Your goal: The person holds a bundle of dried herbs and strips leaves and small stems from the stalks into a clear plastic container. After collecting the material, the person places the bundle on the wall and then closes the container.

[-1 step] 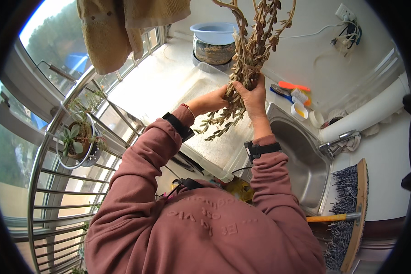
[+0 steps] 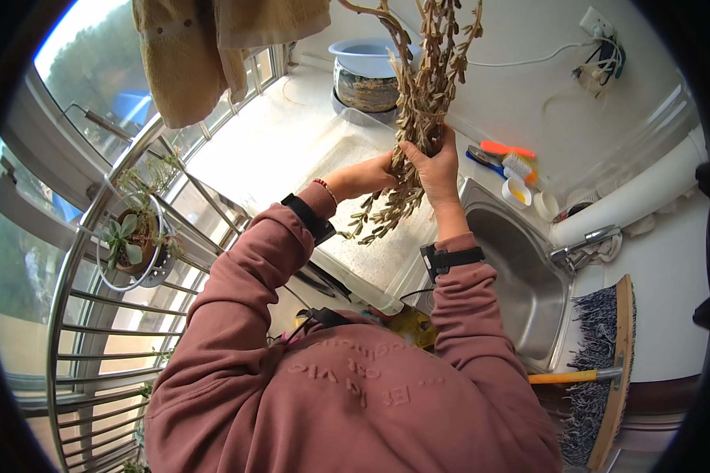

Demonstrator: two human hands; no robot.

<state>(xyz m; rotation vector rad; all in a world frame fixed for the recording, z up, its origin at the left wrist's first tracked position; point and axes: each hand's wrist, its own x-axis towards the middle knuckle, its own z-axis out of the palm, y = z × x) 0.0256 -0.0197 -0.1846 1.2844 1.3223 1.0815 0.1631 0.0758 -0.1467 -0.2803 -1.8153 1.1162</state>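
A tall bunch of dried, brown leafy stems (image 2: 426, 98) rises upright over the worktop, its lower tips hanging below my hands. My right hand (image 2: 439, 169) is closed round the bunch from the right, thumb in front. From the left, my left hand (image 2: 369, 175) grips the lower part, its fingertips partly hidden by the leaves. Behind the bunch stands a dark, patterned pot (image 2: 364, 91) with a pale blue basin (image 2: 363, 49) on top.
Right of my right arm is a steel sink (image 2: 521, 276) with a tap (image 2: 588, 243). Brushes (image 2: 509, 150) and small white cups (image 2: 517, 191) lie behind it. A mop head (image 2: 588, 378) is at the lower right. Metal railings (image 2: 71, 276) hold a potted succulent (image 2: 130, 240); towels (image 2: 185, 63) hang upper left.
The top of the dried bunch has swung to the left, and its hanging tips have shifted slightly. Both hands stay in nearly the same place, holding it.
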